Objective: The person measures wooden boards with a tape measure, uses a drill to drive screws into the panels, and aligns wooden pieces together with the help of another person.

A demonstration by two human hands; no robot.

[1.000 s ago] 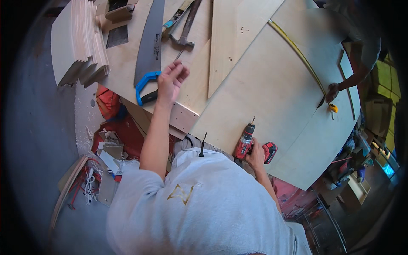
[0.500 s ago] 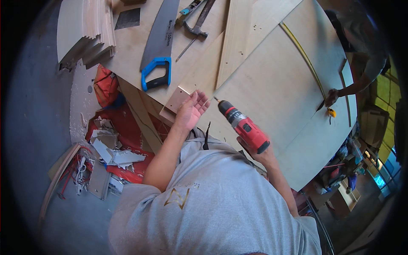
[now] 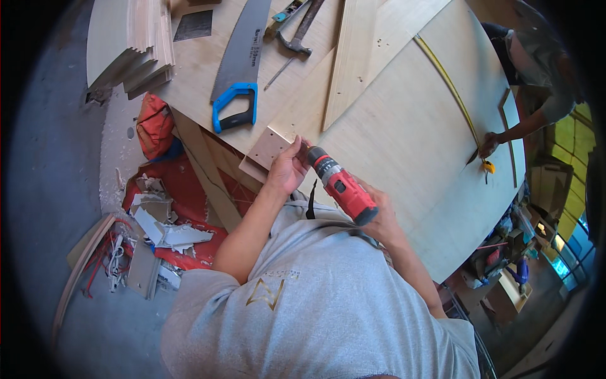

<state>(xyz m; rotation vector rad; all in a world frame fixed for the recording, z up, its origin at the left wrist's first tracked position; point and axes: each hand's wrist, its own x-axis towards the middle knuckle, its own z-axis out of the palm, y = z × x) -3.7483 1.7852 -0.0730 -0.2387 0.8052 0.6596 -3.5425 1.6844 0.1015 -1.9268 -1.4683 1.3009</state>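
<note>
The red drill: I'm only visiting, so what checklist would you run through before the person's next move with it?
1. Drill in hand: ok. The right hand holds the red drill.
2. Left hand clear of the drill's front: not ok. Its fingers are right at the front end of the chuck.
3. Bit properly seated: cannot tell. The fingers hide the tip.
4. Handsaw out of the way: ok. It lies flat, apart from both hands.
5. Co-worker's hand clear of the drill: ok. It is well off to the right, by the yellow tape measure.
</note>
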